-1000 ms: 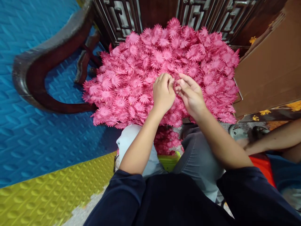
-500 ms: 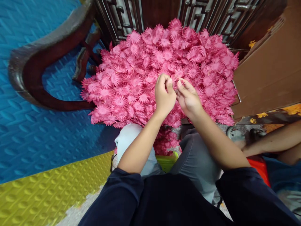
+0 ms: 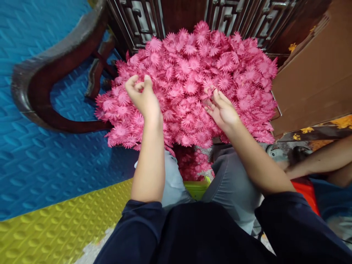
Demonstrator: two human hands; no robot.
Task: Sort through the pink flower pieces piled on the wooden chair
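A big heap of pink artificial flower pieces (image 3: pixel 189 121) with thin, pointed petals lies in front of me. Over its left part is my left hand (image 3: pixel 144 97); the fingers are loosely curled, the thumb stands apart from them, and I see nothing between them. My right hand (image 3: pixel 224 110) is above the middle of the heap, palm partly turned up. Its thumb and fingertips close on a small pink petal piece (image 3: pixel 210 91), whose outline blends with the flowers behind it.
A dark curved wooden armrest (image 3: pixel 35 88) stands at the left, over blue matting (image 3: pixel 68 157). Dark lattice woodwork (image 3: pixel 187 14) rises behind the heap. Brown cardboard (image 3: pixel 316 73) leans at the right. Another person's arm (image 3: pixel 321 161) reaches in there. More pink pieces (image 3: pixel 192 163) lie below, between my knees.
My hands were together over the middle of the heap. Now the left has moved away to the left and its fingers have loosened; the right has stayed nearly in place.
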